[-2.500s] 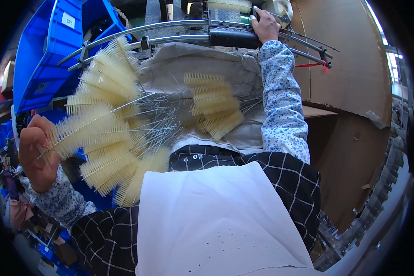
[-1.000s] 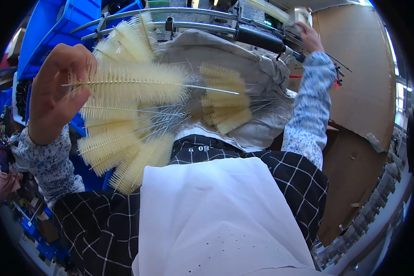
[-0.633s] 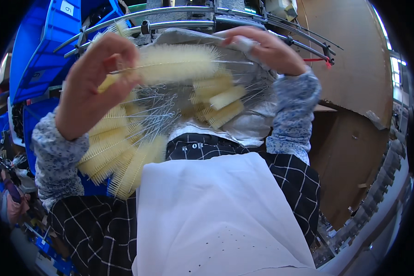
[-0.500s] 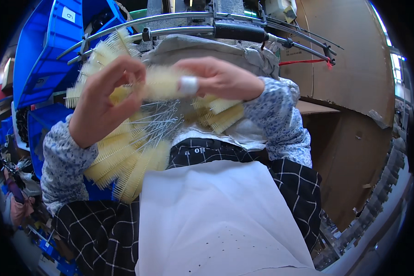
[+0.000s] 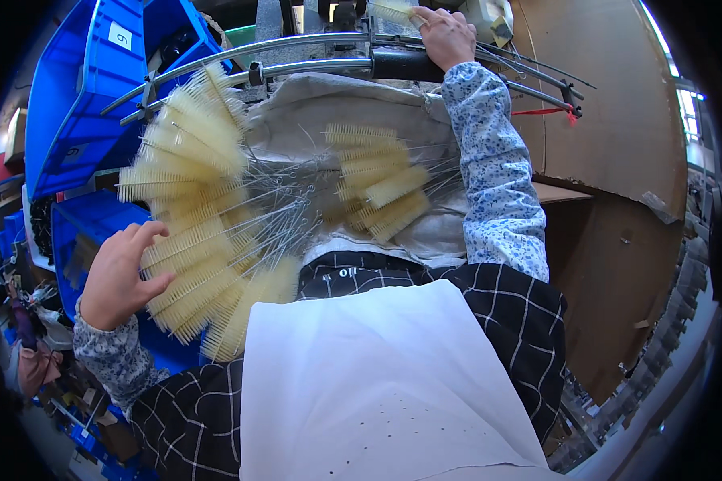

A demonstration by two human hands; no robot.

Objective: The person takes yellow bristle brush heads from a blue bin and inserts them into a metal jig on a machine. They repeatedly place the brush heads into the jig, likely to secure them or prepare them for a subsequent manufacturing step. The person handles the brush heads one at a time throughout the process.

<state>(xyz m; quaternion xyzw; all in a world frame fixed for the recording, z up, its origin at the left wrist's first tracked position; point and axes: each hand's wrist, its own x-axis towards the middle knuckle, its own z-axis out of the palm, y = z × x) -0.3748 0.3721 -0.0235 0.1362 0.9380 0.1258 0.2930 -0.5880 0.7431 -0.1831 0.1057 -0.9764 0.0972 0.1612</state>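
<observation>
At the far side, beyond the metal rails, my right hand [image 5: 447,38] is closed on a pale yellow bristle brush [image 5: 391,10], whose far part runs out of the picture. My left hand [image 5: 122,274] is open, thumb and fingers apart, beside the left edge of a fanned pile of yellow bristle brushes [image 5: 188,232]. Their thin wire stems [image 5: 277,204] with looped ends point inward to the middle. A smaller group of brushes [image 5: 385,180] lies to the right on a grey cloth [image 5: 297,104], stems toward the right.
Curved metal rails [image 5: 313,62] with a black sleeve [image 5: 405,64] cross the far side. Blue bins [image 5: 64,120] stand at the left. Large brown cardboard [image 5: 610,104] fills the right, and a red string [image 5: 545,112] hangs from the rail end. A white apron [image 5: 377,361] covers my lap.
Both hands were together over the pile, with a brush between them. My right hand has moved away to the far side with the brush; my left has come back left, open.
</observation>
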